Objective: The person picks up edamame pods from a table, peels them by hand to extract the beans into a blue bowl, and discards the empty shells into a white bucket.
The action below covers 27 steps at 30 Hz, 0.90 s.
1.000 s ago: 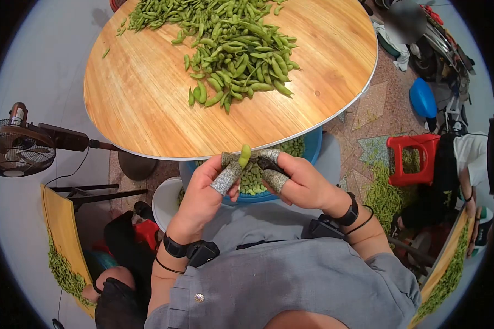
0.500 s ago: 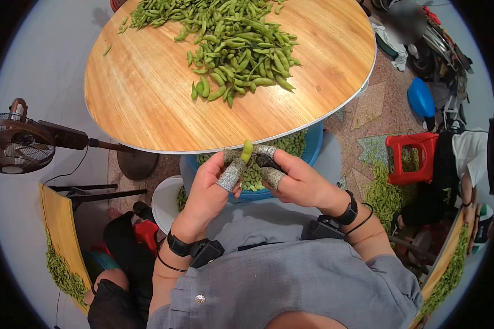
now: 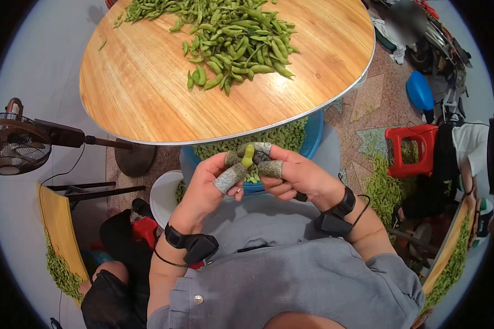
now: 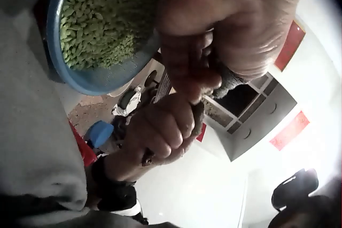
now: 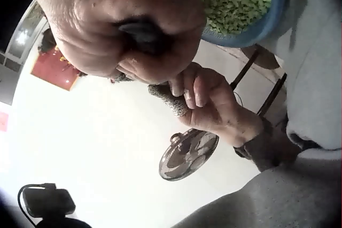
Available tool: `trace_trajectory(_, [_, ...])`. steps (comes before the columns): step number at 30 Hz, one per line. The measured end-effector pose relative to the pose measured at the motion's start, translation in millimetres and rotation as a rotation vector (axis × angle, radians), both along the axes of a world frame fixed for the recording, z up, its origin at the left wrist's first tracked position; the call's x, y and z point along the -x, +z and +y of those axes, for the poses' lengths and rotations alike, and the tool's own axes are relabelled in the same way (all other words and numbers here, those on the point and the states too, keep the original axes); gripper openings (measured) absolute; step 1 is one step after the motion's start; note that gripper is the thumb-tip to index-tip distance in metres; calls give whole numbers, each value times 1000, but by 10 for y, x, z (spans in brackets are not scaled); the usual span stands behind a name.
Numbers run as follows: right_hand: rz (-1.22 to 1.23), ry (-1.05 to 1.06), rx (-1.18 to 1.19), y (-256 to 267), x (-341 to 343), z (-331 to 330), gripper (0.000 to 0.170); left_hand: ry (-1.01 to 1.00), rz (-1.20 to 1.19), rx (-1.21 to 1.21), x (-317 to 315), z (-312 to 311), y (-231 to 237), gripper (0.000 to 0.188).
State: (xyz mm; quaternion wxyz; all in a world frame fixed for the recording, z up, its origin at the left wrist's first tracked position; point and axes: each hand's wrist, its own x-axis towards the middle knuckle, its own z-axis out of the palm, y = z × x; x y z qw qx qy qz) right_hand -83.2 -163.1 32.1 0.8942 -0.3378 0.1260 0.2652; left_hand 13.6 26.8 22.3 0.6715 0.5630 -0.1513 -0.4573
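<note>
In the head view my left hand [image 3: 206,181] pinches a green edamame pod [image 3: 249,155] upright between a thumb and forefinger wrapped in grey speckled finger covers. My right hand [image 3: 296,175], its thumb and forefinger covered likewise, meets it at the pod and grips a small dark tool [image 3: 300,196]. The end of its handle shows below the curled fingers, and in the right wrist view the dark handle [image 5: 144,35] lies in the palm; its kind cannot be told. Beneath both hands is a blue basin [image 3: 315,131] of shelled beans [image 3: 280,137].
A round wooden table [image 3: 142,98] in front bears a heap of edamame pods [image 3: 241,46]. A white bucket [image 3: 162,200] stands at the left near a fan [image 3: 22,140]. To the right are a red stool [image 3: 411,151] and pods strewn on the floor [image 3: 381,194].
The table edge now sits higher in the head view, showing more of the basin. My right hand has turned slightly, and the tool's handle end now shows below its fingers. The pod stays pinched.
</note>
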Motion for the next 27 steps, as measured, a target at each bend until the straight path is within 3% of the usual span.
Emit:
trace_trajectory(2, [13,3,-12,10,-5,-26,35,-48,241,152,-31,16,-69,22])
trace_trajectory(3, [26,7,-22,25,-2,-33,33,-50,242,152,-29,4,-92,22])
trace_trajectory(5, [44,-2,103,125,0,50,34,17,-515,-169,-17,-34,-122,20])
trace_trajectory(6, [60,-7,230,157,-5,97,36,16,-520,-166,-26,-55,-115,20])
trace_trajectory(8, [24,-41,291,143,14,185,36,37,-1450,-297,-47,-81,-79,18])
trace_trajectory(10, [-13,-75,349,99,3,191,36,-10,-1450,-315,-59,-66,-59,18])
trace_trajectory(12, [-34,-78,339,26,1,151,37,-60,-1164,-224,-73,-68,-50,15])
trace_trajectory(13, [-35,-81,338,24,0,116,37,-62,-1167,-223,-65,-66,-38,15])
trace_trajectory(15, [74,-33,158,11,11,41,35,-76,86,-132,-22,-48,-18,15])
trace_trajectory(16, [78,-34,155,-34,25,3,35,-78,90,-134,-7,-49,-60,15])
trace_trajectory(18, [79,-8,20,-173,42,-54,30,-4,422,193,20,-52,-223,16])
trace_trajectory(19, [77,-4,18,-199,39,-59,30,-1,421,192,18,-45,-299,16])
trace_trajectory(21, [41,-89,331,-251,47,-61,22,-71,102,96,31,-58,-381,17])
trace_trajectory(22, [44,-87,331,-333,40,-50,22,-68,105,97,69,-70,-357,17])
trace_trajectory(24, [-150,-263,709,-479,-29,-13,25,-168,-171,-167,127,-110,-249,15])
trace_trajectory(25, [-202,-276,721,-403,-69,-14,26,-237,-238,-170,123,-114,-256,13])
trace_trajectory(26, [-214,-275,729,-404,-91,-27,26,-231,-248,-162,119,-115,-243,13])
trace_trajectory(27, [-231,-236,671,-428,-100,-31,25,-154,0,-83,111,-112,-228,13])
